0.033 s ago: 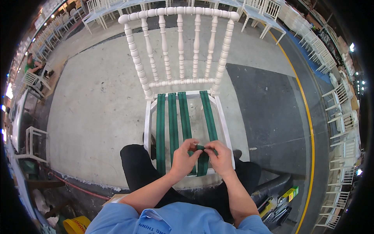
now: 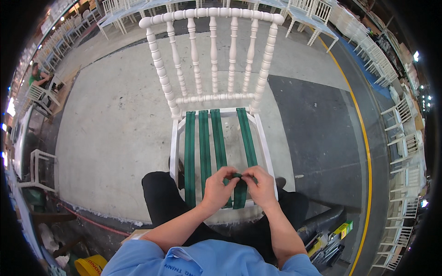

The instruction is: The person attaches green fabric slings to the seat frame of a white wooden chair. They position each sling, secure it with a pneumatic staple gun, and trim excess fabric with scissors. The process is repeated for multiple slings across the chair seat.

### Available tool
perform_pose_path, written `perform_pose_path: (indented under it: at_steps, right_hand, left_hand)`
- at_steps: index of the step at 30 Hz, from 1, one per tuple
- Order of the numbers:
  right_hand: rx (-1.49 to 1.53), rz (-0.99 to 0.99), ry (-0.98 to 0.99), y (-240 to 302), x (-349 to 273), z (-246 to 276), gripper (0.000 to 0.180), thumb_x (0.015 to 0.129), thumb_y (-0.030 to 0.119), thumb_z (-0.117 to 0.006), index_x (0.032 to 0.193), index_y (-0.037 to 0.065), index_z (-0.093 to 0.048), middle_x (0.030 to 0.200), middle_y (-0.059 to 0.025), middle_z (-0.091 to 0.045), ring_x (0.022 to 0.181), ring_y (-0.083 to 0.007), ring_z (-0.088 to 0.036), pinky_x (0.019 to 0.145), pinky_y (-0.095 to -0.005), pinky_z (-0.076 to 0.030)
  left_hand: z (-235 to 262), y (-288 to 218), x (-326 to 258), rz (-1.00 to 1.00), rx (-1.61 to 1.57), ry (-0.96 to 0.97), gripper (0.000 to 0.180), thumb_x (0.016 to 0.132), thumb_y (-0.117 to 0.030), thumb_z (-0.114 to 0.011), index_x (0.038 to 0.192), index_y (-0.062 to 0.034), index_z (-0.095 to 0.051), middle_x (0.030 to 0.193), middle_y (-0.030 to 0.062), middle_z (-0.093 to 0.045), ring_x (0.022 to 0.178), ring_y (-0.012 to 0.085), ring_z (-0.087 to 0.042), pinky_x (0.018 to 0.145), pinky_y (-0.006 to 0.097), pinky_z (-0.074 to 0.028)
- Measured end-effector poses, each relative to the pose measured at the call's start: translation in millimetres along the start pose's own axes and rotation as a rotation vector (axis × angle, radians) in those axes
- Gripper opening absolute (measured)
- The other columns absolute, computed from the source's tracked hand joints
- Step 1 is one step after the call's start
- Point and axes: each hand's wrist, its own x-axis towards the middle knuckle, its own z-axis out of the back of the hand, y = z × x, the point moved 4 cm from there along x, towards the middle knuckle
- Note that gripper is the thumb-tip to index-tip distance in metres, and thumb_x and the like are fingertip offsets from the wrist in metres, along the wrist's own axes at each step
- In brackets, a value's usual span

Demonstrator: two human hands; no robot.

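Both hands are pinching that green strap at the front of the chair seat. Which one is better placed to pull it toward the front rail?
Probably the right hand: it sits directly over the rightmost green strap, while the left hand reaches in from across the neighbouring strap.

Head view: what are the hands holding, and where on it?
Both hands, left and right, pinch a green strap near the chair seat's front rail.
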Motion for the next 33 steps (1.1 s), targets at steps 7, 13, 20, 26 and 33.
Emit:
perform_pose_path:
  at_steps: [7, 13, 20, 26, 33]
  right_hand:
    - [-0.058, -0.018, 0.125, -24, 50, -1, 0.014, 0.091, 0.0, -0.073, 0.105, 0.0, -0.073, 0.099, -0.0147, -0.072, 0.092, -0.0308, -0.073, 0.08, -0.0377, -0.057]
    - [-0.1, -0.185, 0.242, -96, 143, -29, 0.013, 0.093, 0.008, -0.072, 0.104, 0.001, -0.073, 0.099, -0.0182, -0.075, 0.092, -0.0345, -0.073, 0.082, -0.0407, -0.057]
    - [-0.353, -0.069, 0.159, -157, 273, -70, 0.01, 0.091, 0.014, -0.073, 0.094, 0.006, -0.077, 0.098, -0.0167, -0.075, 0.1, -0.0359, -0.071, 0.088, -0.0469, -0.055]
    - [-0.491, -0.205, 0.12, -171, 297, -90, 0.012, 0.09, 0.018, -0.071, 0.093, 0.009, -0.08, 0.099, -0.0154, -0.077, 0.103, -0.036, -0.071, 0.092, -0.0483, -0.055]
    - [-0.506, -0.28, 0.147, -178, 302, -90, 0.021, 0.09, 0.027, -0.07, 0.098, 0.011, -0.082, 0.103, -0.0164, -0.079, 0.103, -0.036, -0.073, 0.093, -0.0475, -0.056]
  left_hand:
    - [-3, 20, 49, -0.129, 0.124, -0.051, 0.016, 0.089, -0.006, -0.079, 0.103, -0.0032, -0.076, 0.098, 0.0121, -0.071, 0.089, 0.0304, -0.071, 0.081, 0.04, -0.056]
    - [-7, 58, 131, -0.057, 0.177, -0.034, 0.027, 0.092, -0.008, -0.074, 0.118, -0.0043, -0.071, 0.094, 0.0147, -0.072, 0.092, 0.0319, -0.072, 0.082, 0.042, -0.057]
    - [0, 79, 196, -0.351, 0.494, -0.068, 0.044, 0.091, -0.009, -0.074, 0.134, -0.0042, -0.065, 0.136, 0.0159, -0.065, 0.132, 0.0427, -0.056, 0.113, 0.051, -0.043]
    - [-15, 97, 231, -0.38, 0.689, -0.048, 0.056, 0.094, -0.014, -0.072, 0.147, -0.004, -0.058, 0.155, 0.0132, -0.053, 0.149, 0.0489, -0.039, 0.124, 0.06, -0.031]
    - [-29, 112, 245, -0.265, 0.824, 0.035, 0.067, 0.096, -0.02, -0.07, 0.158, -0.0065, -0.048, 0.168, 0.0099, -0.041, 0.158, 0.0469, -0.027, 0.128, 0.063, -0.023]
